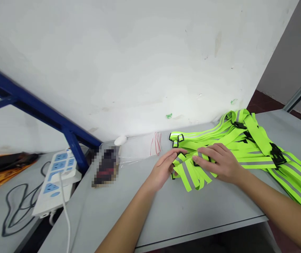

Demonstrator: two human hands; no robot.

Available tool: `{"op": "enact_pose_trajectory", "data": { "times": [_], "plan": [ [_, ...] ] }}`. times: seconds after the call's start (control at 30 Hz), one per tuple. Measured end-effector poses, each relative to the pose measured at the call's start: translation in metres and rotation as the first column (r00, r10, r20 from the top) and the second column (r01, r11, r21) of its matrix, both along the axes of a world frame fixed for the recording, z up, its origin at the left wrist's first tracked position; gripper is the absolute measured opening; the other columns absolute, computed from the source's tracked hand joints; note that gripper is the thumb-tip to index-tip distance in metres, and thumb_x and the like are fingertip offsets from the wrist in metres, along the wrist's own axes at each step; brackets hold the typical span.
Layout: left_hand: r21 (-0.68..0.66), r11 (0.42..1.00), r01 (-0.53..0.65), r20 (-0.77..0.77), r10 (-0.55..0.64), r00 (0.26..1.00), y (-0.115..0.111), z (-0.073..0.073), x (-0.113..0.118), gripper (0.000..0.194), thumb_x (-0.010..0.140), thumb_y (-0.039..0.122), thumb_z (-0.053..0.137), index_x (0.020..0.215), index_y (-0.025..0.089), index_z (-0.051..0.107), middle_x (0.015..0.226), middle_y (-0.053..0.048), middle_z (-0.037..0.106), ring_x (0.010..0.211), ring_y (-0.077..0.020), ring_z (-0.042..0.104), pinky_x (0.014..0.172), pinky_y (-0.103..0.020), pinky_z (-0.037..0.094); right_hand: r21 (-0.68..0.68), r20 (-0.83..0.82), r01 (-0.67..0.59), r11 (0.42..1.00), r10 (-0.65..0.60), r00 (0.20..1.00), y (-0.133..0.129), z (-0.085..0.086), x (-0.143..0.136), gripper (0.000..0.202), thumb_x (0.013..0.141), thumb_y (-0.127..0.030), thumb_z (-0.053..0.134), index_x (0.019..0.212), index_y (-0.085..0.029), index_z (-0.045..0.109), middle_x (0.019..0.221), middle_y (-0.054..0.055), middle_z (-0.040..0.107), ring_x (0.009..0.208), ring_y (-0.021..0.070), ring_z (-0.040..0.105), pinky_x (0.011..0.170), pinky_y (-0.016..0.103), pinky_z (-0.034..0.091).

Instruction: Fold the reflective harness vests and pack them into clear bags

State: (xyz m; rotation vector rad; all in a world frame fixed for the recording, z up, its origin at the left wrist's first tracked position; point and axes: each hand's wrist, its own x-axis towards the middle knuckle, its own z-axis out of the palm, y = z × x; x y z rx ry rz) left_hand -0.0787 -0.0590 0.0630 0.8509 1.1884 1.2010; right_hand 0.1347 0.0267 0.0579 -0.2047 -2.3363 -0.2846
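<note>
Both of my hands are closed around a folded bundle of neon yellow-green reflective strap (189, 174) with grey stripes and black buckles. My left hand (163, 168) grips its left side, thumb and fingers near a black buckle. On the right, my right hand (220, 161) pinches the bundle from above, with fingertips by another buckle. Loose strap ends hang below the fingers, just over the grey table (171, 218). Behind and right of my hands lies a pile of similar reflective straps (258, 133) with black clips (276, 154). Parts of the bundle are hidden by my fingers.
Clear plastic zip bags (139, 146) with red lines lie near the wall, beside a white rounded object (120, 140). A pixelated item (105, 167) lies left of them. Further left are a white power strip (58, 175), cables and a blue metal frame (72, 144).
</note>
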Motion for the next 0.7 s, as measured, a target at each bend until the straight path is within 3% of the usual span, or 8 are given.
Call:
{"op": "enact_pose_trajectory", "data": {
  "times": [0.17,0.3,0.37,0.5,0.6,0.7],
  "plan": [
    [-0.093,0.994,0.062,0.175,-0.045,0.983,0.001,-0.006,0.003,0.029,0.081,0.042,0.065,0.095,0.017,0.072,0.09,-0.007,0.067,0.082,-0.021,0.062,0.07,-0.028,0.048,-0.013,-0.016,-0.043,0.999,0.042,0.999,-0.005,-0.003,-0.001,0.032,0.089,-0.016,0.055,0.119,-0.028,0.056,0.105,0.006,0.067,0.089,0.0168,0.059,0.075,0.033,0.044],
    [-0.048,0.989,0.143,0.217,-0.13,0.967,-0.001,-0.005,-0.001,0.043,0.076,0.054,0.068,0.1,0.019,0.072,0.093,-0.008,0.067,0.083,-0.0219,0.063,0.07,-0.029,0.049,-0.028,-0.023,-0.078,0.997,0.077,0.997,-0.006,-0.004,-0.001,0.032,0.088,-0.015,0.056,0.118,-0.027,0.057,0.104,0.007,0.067,0.089,0.0176,0.059,0.074,0.034,0.044],
    [-0.008,0.98,0.198,0.244,-0.19,0.951,-0.004,-0.003,-0.007,0.052,0.067,0.055,0.076,0.106,0.021,0.07,0.097,-0.009,0.066,0.081,-0.0222,0.063,0.066,-0.029,0.048,-0.079,-0.036,-0.097,0.992,0.094,0.995,-0.005,-0.006,0.0,0.036,0.088,-0.013,0.053,0.122,-0.024,0.056,0.105,0.009,0.067,0.088,0.019,0.059,0.073,0.034,0.044],
    [-0.011,0.964,0.265,0.219,-0.256,0.941,-0.009,0.002,-0.017,0.059,0.054,0.041,0.087,0.108,0.022,0.07,0.097,-0.009,0.066,0.064,-0.0157,0.06,0.056,-0.025,0.043,-0.238,-0.073,-0.152,0.959,0.138,0.988,-0.004,-0.012,0.001,0.045,0.089,-0.02,0.05,0.134,-0.026,0.049,0.11,0.011,0.064,0.086,0.0207,0.059,0.072,0.036,0.045],
    [0.014,0.959,0.282,0.212,-0.279,0.937,-0.011,0.001,-0.02,0.058,0.056,0.042,0.086,0.109,0.023,0.07,0.096,-0.008,0.067,0.047,-0.0071,0.047,0.054,-0.027,0.043,-0.388,-0.132,-0.207,0.898,0.168,0.977,-0.008,-0.013,0.0,0.045,0.089,-0.026,0.053,0.134,-0.027,0.048,0.112,0.011,0.062,0.092,0.0218,0.061,0.076,0.036,0.049],
    [0.071,0.958,0.277,0.186,-0.286,0.94,-0.01,-0.002,-0.018,0.054,0.06,0.04,0.084,0.109,0.024,0.07,0.088,-0.006,0.068,0.042,-0.0049,0.042,0.054,-0.027,0.043,-0.589,-0.195,-0.288,0.755,0.213,0.957,-0.012,-0.009,-0.002,0.044,0.087,-0.028,0.057,0.131,-0.027,0.051,0.114,0.012,0.061,0.102,0.0229,0.061,0.079,0.034,0.052]
  ]
}}
